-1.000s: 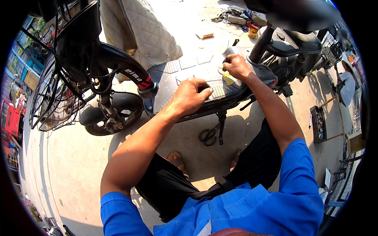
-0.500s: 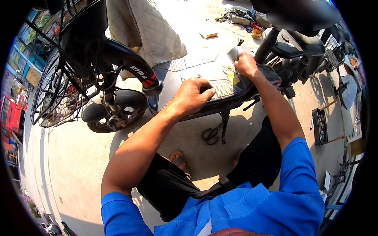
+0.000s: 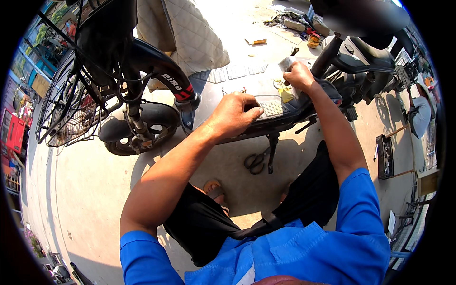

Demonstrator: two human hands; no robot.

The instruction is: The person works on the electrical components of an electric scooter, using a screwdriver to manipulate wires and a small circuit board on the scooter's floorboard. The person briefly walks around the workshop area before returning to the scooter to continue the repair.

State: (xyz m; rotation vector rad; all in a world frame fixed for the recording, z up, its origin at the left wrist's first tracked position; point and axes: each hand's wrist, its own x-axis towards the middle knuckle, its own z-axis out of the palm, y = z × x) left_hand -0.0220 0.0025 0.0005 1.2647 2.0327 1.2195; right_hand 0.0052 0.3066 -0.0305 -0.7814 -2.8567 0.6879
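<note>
Black scooter (image 3: 266, 125), one — two hands (image 3: 235, 113) (image 3: 300, 77) at its footboard (image 3: 259, 86).

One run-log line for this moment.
left hand: over footboard, grip unclear | right hand: near yellow piece, grip unclear | scissors: on ground

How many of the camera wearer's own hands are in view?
2: the left hand is over the near side of the grey footboard; the right hand is toward its rear end. Neither is fully hidden.
</note>
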